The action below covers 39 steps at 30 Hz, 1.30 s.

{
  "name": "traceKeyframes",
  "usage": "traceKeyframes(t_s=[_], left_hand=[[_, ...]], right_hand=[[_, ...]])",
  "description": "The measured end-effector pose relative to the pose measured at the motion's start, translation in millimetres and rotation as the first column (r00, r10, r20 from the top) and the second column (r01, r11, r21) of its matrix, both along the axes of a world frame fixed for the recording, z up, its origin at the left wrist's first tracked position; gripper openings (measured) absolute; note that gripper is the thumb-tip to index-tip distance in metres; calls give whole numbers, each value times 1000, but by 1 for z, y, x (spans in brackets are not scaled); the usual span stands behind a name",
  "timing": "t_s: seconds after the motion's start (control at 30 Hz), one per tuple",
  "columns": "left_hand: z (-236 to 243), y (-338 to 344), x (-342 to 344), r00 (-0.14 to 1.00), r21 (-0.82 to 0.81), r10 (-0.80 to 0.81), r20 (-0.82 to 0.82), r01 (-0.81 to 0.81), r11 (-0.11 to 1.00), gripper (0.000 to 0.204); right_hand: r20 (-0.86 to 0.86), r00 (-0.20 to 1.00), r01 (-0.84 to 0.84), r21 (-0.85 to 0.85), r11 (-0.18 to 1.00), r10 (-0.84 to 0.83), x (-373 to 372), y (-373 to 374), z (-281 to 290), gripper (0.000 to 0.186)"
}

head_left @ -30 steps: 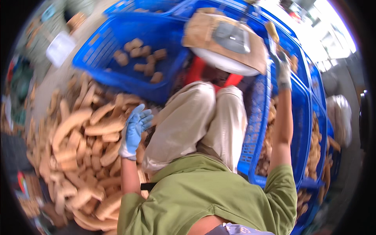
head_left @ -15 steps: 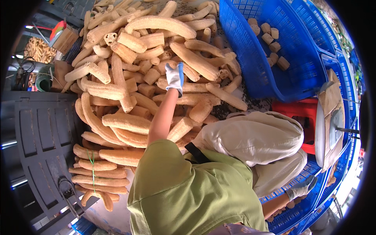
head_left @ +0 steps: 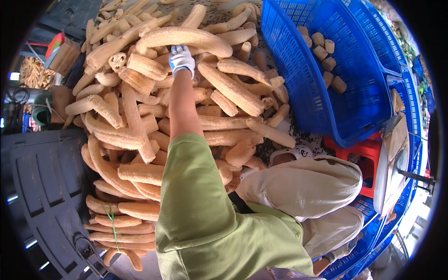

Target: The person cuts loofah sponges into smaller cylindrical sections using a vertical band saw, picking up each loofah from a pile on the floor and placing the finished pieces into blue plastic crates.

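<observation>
My left hand (head_left: 181, 61), in a white glove with blue on the fingers, is stretched out over a heap of dried loofahs (head_left: 228, 86). Its fingers point away from me and are laid over the pile, touching the near side of a long curved loofah (head_left: 186, 37). No loofah is lifted in it. Short cut loofah pieces (head_left: 146, 66) lie to its left. My right hand (head_left: 343, 252), in a greyish glove, is low at the right beside my knee, above a blue crate. My leg covers its fingers, so what it holds is hidden.
A large blue crate (head_left: 322, 100) with several short loofah pieces (head_left: 328, 64) stands at the right. By my knee is a red stool (head_left: 368, 170) next to a board-like stand (head_left: 389, 172). A loofah bundle tied with green string (head_left: 115, 228) lies lower left, near a grey panel (head_left: 46, 177).
My left hand has moved farther away and slightly left over the heap, its fingers now stretched forward. My right hand has drawn in behind my leg. The whole view has shifted a little.
</observation>
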<state>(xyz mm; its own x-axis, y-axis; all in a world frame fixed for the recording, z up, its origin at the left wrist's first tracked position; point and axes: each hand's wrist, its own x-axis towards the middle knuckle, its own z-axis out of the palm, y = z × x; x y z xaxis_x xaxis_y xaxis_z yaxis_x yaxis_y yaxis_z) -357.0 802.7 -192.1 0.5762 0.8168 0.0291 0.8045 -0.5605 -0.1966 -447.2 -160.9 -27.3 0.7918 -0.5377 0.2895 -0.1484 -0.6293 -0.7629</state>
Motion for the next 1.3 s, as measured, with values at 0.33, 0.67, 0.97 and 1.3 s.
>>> traceKeyframes(t_s=[0.33, 0.67, 0.97, 1.3], left_hand=[[13, -36, -7, 785, 99, -134, -605, 240, 966, 47], [96, -220, -71, 830, -421, -523, -194, 412, 808, 92], [208, -276, -75, 230, -326, 292, 928, 880, 344, 68], [237, -378, 32, 320, -1, 724, 611, 915, -404, 77]], right_hand=[[-125, 990, 60, -43, 997, -65, -24, 13, 7, 36], [-140, 986, -111, -134, 985, 92, 2, -31, -10, 32], [242, 956, -219, 208, 953, 167, 37, 12, 23, 35], [67, 760, -644, 210, 736, 647, 49, 152, 110, 84]])
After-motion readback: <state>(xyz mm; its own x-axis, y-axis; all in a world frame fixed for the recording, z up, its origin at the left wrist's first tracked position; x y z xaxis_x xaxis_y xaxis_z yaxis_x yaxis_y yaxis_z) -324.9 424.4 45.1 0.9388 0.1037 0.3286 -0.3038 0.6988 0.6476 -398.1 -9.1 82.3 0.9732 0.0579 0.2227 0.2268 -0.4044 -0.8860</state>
